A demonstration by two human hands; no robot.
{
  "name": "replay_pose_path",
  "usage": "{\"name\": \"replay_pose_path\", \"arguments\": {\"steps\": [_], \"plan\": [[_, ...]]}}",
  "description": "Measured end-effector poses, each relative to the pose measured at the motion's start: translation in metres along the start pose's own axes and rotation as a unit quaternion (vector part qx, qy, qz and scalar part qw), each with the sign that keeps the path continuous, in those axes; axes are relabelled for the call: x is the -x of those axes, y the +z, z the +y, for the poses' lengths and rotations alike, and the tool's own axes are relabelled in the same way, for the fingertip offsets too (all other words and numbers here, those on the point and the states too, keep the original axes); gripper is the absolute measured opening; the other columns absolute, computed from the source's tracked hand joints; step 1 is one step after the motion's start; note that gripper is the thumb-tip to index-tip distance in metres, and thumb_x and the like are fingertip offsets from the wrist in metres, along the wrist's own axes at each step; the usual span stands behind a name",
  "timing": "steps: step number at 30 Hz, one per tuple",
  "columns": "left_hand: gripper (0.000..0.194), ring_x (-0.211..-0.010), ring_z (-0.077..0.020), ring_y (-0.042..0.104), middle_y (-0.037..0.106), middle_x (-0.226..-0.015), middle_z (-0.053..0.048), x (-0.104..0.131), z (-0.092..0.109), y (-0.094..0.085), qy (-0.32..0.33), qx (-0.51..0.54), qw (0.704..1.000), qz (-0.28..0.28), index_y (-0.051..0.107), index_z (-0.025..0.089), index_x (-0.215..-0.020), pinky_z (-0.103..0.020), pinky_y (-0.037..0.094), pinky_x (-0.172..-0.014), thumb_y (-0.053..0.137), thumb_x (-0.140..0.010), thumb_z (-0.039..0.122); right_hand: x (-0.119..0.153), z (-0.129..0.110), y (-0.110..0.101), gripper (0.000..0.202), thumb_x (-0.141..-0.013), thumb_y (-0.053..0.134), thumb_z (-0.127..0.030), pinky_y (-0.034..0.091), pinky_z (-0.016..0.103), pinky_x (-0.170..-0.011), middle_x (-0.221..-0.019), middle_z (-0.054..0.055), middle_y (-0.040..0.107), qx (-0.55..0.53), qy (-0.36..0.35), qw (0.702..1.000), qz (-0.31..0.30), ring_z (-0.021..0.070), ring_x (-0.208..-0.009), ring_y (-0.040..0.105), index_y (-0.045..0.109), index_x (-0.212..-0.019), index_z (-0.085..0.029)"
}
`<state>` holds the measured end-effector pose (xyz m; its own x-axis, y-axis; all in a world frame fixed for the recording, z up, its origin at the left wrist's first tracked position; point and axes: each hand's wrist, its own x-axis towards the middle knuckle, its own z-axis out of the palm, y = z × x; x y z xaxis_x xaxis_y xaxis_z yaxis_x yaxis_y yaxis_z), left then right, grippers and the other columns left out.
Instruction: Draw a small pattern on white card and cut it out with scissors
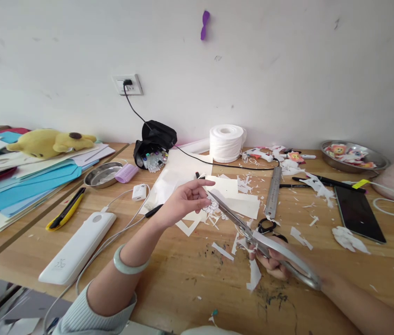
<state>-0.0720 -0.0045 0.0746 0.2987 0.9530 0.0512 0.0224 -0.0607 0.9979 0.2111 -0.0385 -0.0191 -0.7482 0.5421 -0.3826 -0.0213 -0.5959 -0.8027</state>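
My left hand [187,199] hovers over the paper scraps, index finger stretched out and thumb apart from it. Close to the thumb tip is a small white paper piece with black line drawing [212,205]; whether the thumb touches it I cannot tell. My right hand [275,263] grips large metal scissors [230,215], whose blades look closed and point toward my left fingertips. A white paper strip [253,275] hangs or lies beside the right hand. Cream paper sheets [242,203] lie behind the blades. Under the scissors, small black-handled scissors [266,226] are partly hidden.
A steel ruler [273,193], a phone [359,214] and a metal bowl [381,163] are to the right. Behind stand a white tissue roll [226,144] and black pencil case [158,135]. Left are a power bank [78,249], yellow cutter [66,209] and plush toy [43,143].
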Motion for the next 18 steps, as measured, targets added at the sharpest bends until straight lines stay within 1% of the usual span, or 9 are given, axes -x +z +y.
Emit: {"name": "replay_pose_path", "arguments": {"steps": [4, 9, 14, 18], "plan": [[0.043, -0.054, -0.0065, 0.047, 0.052, -0.063, 0.003, 0.000, 0.000, 0.000, -0.014, -0.004, 1.000, -0.019, 0.060, 0.018, -0.108, -0.016, 0.040, -0.044, 0.070, -0.067, 0.020, -0.003, 0.008, -0.006, 0.038, -0.063, 0.071, -0.037, 0.019, 0.016, -0.034, -0.062, -0.002, 0.045, 0.004, 0.010, 1.000, 0.013, 0.0046, -0.042, 0.031, 0.060, -0.094, -0.018], [0.033, -0.053, -0.0064, 0.047, 0.052, -0.062, 0.003, 0.001, -0.002, -0.001, -0.012, -0.023, 0.998, -0.050, 0.062, 0.018, -0.099, -0.016, 0.037, -0.043, 0.070, -0.068, 0.022, -0.004, 0.010, -0.007, 0.028, -0.063, 0.068, -0.034, 0.020, 0.017, -0.034, -0.057, -0.002, 0.046, 0.019, 0.014, 1.000, 0.019, 0.0051, -0.040, 0.031, 0.061, -0.084, -0.017], [0.032, -0.052, -0.0061, 0.045, 0.054, -0.061, 0.004, 0.002, -0.001, -0.001, -0.005, -0.010, 0.999, -0.051, 0.059, 0.020, -0.099, -0.016, 0.034, -0.044, 0.070, -0.069, 0.022, -0.003, 0.002, -0.001, 0.033, -0.060, 0.070, -0.035, 0.019, 0.016, -0.033, -0.056, -0.003, 0.045, 0.025, 0.034, 0.999, 0.000, 0.0030, -0.037, 0.028, 0.061, -0.085, -0.016], [0.021, -0.050, -0.0064, 0.044, 0.052, -0.057, 0.004, 0.002, -0.001, 0.000, 0.000, -0.010, 0.999, -0.051, 0.061, 0.019, -0.087, -0.017, 0.033, -0.044, 0.070, -0.068, 0.023, -0.002, -0.003, 0.003, 0.035, -0.062, 0.070, -0.038, 0.018, 0.016, -0.033, -0.056, -0.004, 0.045, 0.022, 0.034, 0.999, 0.001, 0.0025, -0.037, 0.027, 0.060, -0.087, -0.016]]}}
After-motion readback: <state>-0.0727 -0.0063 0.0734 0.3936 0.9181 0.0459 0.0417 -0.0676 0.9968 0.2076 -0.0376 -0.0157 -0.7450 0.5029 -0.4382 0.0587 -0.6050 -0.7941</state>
